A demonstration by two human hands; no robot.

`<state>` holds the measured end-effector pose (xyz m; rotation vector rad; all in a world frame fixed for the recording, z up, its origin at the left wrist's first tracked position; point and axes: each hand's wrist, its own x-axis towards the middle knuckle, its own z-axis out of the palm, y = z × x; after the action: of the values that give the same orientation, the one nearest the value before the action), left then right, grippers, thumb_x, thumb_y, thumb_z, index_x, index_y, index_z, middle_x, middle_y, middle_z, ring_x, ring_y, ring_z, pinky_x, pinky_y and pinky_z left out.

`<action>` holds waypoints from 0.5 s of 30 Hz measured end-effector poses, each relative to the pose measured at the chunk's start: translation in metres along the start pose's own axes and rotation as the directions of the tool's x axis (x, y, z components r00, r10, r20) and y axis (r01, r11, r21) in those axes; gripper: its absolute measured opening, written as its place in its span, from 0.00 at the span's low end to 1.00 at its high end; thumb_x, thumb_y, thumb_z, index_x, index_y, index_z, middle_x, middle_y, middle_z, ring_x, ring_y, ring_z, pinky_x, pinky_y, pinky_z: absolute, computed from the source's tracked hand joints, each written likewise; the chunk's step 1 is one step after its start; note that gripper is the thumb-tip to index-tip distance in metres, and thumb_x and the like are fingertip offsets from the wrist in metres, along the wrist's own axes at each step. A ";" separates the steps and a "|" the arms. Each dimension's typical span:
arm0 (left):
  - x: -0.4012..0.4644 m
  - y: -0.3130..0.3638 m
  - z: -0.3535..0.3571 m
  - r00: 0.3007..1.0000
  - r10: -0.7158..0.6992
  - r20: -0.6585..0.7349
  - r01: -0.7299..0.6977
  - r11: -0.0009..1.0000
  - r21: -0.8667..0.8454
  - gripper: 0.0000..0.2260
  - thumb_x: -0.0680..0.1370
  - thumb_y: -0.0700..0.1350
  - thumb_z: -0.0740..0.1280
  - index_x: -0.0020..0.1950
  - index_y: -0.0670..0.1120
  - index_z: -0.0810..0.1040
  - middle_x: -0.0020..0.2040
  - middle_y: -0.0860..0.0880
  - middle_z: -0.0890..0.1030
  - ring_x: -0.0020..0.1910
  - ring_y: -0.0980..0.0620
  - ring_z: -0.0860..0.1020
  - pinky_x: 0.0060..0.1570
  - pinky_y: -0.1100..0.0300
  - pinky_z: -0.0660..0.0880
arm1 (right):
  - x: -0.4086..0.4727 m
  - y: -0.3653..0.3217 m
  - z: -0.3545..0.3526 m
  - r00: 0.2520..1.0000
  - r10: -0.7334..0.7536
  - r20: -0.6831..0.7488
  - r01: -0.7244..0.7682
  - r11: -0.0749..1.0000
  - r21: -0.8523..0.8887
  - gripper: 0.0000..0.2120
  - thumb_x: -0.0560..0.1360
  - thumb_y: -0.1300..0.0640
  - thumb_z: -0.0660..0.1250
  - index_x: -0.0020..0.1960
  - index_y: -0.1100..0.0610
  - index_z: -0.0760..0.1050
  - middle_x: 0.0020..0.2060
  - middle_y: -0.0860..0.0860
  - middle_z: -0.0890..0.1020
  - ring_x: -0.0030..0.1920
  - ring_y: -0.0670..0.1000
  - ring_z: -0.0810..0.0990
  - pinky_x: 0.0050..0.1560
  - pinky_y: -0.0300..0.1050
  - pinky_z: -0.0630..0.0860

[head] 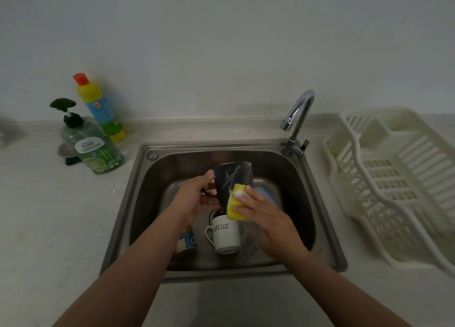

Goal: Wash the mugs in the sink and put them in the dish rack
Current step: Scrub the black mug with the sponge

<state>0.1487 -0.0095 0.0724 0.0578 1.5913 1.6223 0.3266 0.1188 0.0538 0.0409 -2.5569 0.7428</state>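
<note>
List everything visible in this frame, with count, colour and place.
black mug: 1, held above the sink
sponge: 1, yellow, against the black mug
white mug: 1, lying in the sink
printed mug: 1, blue and white, in the sink, partly hidden by the left arm
sink: 1, steel, centre
tap: 1, chrome, behind the sink on the right
rack: 1, white, right counter
pump bottle: 1, green, left counter
yellow bottle: 1, red cap, behind the pump bottle
left hand: grips the black mug's handle
right hand: holds the sponge
</note>
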 end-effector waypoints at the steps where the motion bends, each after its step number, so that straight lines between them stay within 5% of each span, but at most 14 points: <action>1: 0.001 -0.002 -0.002 1.000 0.001 0.005 -0.001 1.000 0.015 0.17 0.81 0.52 0.63 0.55 0.38 0.79 0.49 0.40 0.80 0.45 0.43 0.84 0.47 0.46 0.82 | -0.004 0.005 -0.002 0.997 0.064 -0.031 -0.063 0.998 0.028 0.23 0.75 0.64 0.57 0.69 0.54 0.72 0.71 0.48 0.70 0.74 0.49 0.65 0.72 0.52 0.64; 4: -0.002 -0.005 0.003 1.000 -0.012 0.020 0.011 0.999 0.051 0.14 0.82 0.51 0.62 0.47 0.41 0.77 0.48 0.40 0.81 0.46 0.40 0.83 0.49 0.43 0.81 | 0.013 0.009 -0.005 0.909 0.386 -0.160 -0.357 0.916 0.184 0.29 0.74 0.70 0.56 0.72 0.51 0.68 0.73 0.46 0.67 0.74 0.43 0.63 0.73 0.47 0.63; 6: -0.003 -0.006 0.008 0.999 -0.035 0.017 0.035 0.999 0.006 0.14 0.82 0.51 0.62 0.44 0.43 0.77 0.43 0.43 0.81 0.44 0.41 0.83 0.46 0.46 0.82 | 0.024 -0.005 -0.002 0.938 0.327 -0.119 -0.306 0.938 0.163 0.29 0.73 0.71 0.56 0.70 0.53 0.70 0.73 0.48 0.67 0.75 0.45 0.62 0.74 0.42 0.59; 9: -0.002 -0.009 0.001 0.999 -0.044 0.012 0.044 0.999 -0.018 0.14 0.81 0.53 0.63 0.45 0.43 0.77 0.45 0.42 0.81 0.46 0.40 0.83 0.47 0.46 0.81 | 0.005 0.001 -0.007 0.998 0.055 -0.009 -0.055 0.997 0.060 0.23 0.76 0.66 0.56 0.67 0.55 0.74 0.71 0.49 0.70 0.75 0.50 0.63 0.74 0.49 0.62; 13: -0.002 -0.009 0.001 1.000 -0.024 0.014 0.024 0.998 0.053 0.14 0.81 0.50 0.65 0.55 0.40 0.80 0.47 0.41 0.82 0.45 0.42 0.85 0.46 0.45 0.82 | 0.017 0.013 -0.009 0.933 0.352 -0.077 -0.350 0.936 0.035 0.32 0.74 0.73 0.60 0.71 0.46 0.67 0.72 0.40 0.63 0.73 0.42 0.61 0.73 0.51 0.64; 15: -0.004 -0.005 0.009 0.999 -0.025 -0.025 0.026 0.999 0.039 0.14 0.80 0.49 0.66 0.57 0.39 0.79 0.42 0.43 0.83 0.38 0.45 0.85 0.37 0.51 0.82 | 0.029 -0.001 -0.001 0.985 0.171 -0.032 -0.173 0.981 -0.088 0.30 0.71 0.72 0.61 0.69 0.51 0.71 0.72 0.44 0.67 0.74 0.47 0.61 0.72 0.52 0.63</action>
<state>0.1589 -0.0056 0.0726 0.0381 1.6364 1.5782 0.3015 0.1212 0.0678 -0.2198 -2.5903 0.6846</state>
